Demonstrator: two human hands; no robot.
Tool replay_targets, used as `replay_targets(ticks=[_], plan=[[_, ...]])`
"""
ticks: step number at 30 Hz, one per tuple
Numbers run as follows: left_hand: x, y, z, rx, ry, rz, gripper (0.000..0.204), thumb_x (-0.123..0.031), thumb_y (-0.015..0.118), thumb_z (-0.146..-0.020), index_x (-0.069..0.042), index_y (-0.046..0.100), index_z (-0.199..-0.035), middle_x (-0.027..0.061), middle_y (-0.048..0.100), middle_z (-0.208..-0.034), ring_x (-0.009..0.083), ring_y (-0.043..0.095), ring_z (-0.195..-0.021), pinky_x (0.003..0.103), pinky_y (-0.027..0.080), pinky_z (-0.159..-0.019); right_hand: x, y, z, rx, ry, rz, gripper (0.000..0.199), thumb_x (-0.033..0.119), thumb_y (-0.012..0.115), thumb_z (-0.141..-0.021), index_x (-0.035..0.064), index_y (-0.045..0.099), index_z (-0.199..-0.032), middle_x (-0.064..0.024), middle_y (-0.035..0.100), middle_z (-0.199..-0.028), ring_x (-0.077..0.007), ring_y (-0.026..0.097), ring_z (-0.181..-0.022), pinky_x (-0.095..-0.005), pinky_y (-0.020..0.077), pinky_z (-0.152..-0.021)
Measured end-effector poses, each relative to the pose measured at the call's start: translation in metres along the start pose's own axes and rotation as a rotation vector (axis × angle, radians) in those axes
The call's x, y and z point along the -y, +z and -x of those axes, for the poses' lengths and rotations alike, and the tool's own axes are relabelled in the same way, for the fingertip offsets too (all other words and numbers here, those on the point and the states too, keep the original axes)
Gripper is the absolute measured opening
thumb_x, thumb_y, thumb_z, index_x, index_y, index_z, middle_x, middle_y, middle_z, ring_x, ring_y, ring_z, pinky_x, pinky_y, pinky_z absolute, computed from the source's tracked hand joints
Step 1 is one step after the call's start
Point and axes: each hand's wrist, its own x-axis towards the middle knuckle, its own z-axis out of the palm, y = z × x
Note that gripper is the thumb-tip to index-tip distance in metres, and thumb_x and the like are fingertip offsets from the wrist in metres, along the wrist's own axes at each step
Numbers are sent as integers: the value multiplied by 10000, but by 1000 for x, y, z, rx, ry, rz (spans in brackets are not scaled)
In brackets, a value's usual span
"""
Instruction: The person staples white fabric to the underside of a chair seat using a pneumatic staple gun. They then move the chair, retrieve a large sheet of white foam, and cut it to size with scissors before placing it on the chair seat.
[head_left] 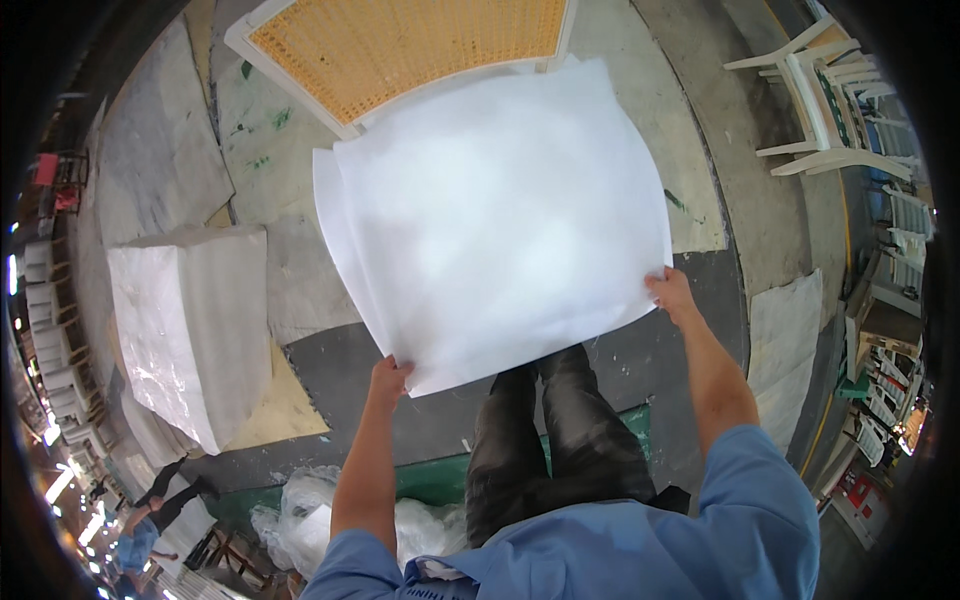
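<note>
1. a blue sleeve [760, 500] is seen nearest, by the lower edge.
2. the white foam sheet [500, 210] is pinched at its near corners by the left hand [388, 378] and right hand [670, 293].
3. the sheet is spread beyond both hands, held above a cane-seat chair [400, 50].

- A furniture workshop or factory floor, judging by the goods and packing stuff about the hands.
- Ahead of the hands: a white chair frame with woven cane seat [400, 50] on a worn concrete floor [690, 120].
- Left of the left hand [388, 380]: a tall stack of white foam sheets [190, 320].
- Far right of the right hand [672, 292]: white chairs [830, 100], more stacked behind.
</note>
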Motion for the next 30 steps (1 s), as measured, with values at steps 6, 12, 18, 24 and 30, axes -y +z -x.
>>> replay_targets(ticks=[6,12,18,24,30], plan=[[-45,-51,-20,-127,48,-173,315,-107,670,-870,-18,687,-1171,130,731,-986,183,689,-750,351,521,-593,27,-25,-15,-201,-183,36,413,132,770,-872,7,653,-1248,-58,710,-964,-139,648,-880,-285,505,-782],[-175,-71,-77,-390,304,-113,515,-234,758,-906,-19,596,-1345,113,740,-1017,194,682,-939,344,530,-837,132,-32,-84,-61,-414,-105,524,151,778,-886,36,583,-1359,-79,696,-1057,-172,648,-989,-307,510,-884],[-314,-54,-132,-515,581,60,730,-309,858,-827,6,537,-1403,101,695,-1120,185,614,-1077,359,490,-930,280,10,-156,-106,-618,-103,769,227,824,-845,104,462,-1512,-193,555,-1432,-287,532,-1322,-378,447,-1073],[-336,-66,-152,-215,539,197,353,-255,764,-925,-126,641,-1229,-9,688,-1033,109,621,-925,296,487,-803,360,41,-182,25,-701,150,561,250,828,-839,71,610,-1323,-138,648,-1177,-234,580,-1120,-320,473,-920],[-311,-79,-148,-307,548,473,264,-225,675,-995,-132,628,-1238,-26,669,-973,86,599,-825,269,472,-724,352,50,-185,120,-722,95,322,226,805,-870,31,702,-1104,8,570,-805,-93,471,-713,-274,398,-631]])
